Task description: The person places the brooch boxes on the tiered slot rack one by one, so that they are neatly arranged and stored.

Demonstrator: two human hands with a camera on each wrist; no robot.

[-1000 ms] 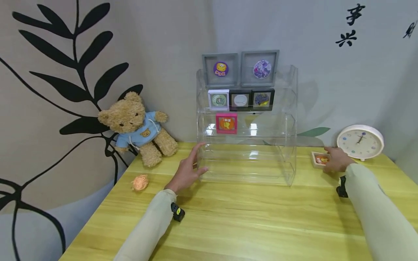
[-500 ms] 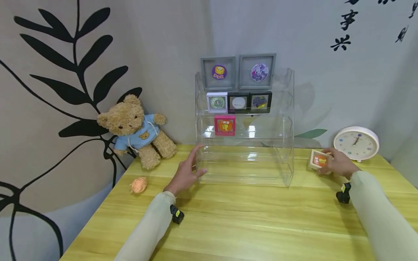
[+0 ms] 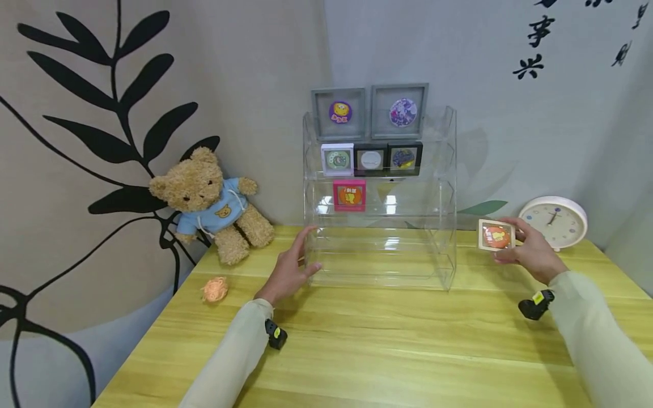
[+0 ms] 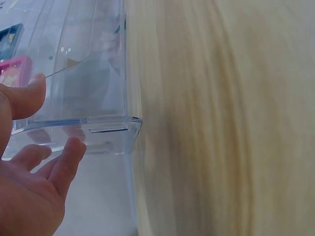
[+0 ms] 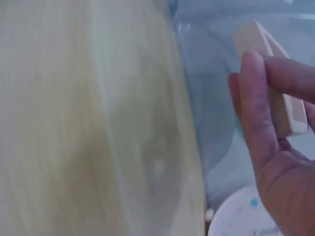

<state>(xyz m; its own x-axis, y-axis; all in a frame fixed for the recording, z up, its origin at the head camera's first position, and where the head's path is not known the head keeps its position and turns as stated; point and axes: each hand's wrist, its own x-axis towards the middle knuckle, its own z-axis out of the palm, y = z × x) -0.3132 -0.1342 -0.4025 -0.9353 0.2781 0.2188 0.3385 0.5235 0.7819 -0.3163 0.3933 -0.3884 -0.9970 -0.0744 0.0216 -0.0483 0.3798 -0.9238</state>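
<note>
My right hand pinches a small cream display frame by its right side, thumb below and fingers above, raised over the tabletop. An orange badge with a yellow figure shows inside it. In the right wrist view, the frame appears edge-on between thumb and fingers. Beside a clear acrylic tiered rack, my left hand has its fairly straight fingers spread at the left side panel. In the left wrist view, the thumb lies over the panel's front side and the other fingertips meet its outer face.
Two grey frames top the rack. Below are a white frame, two black frames and a pink frame. A white clock stands right, a teddy bear and peach yarn ball left, on the wooden table.
My right hand has lifted the cream frame off the table and tilted it upright, so its badge faces forward. My left hand has stayed at the rack's side. The head view has shifted slightly.
</note>
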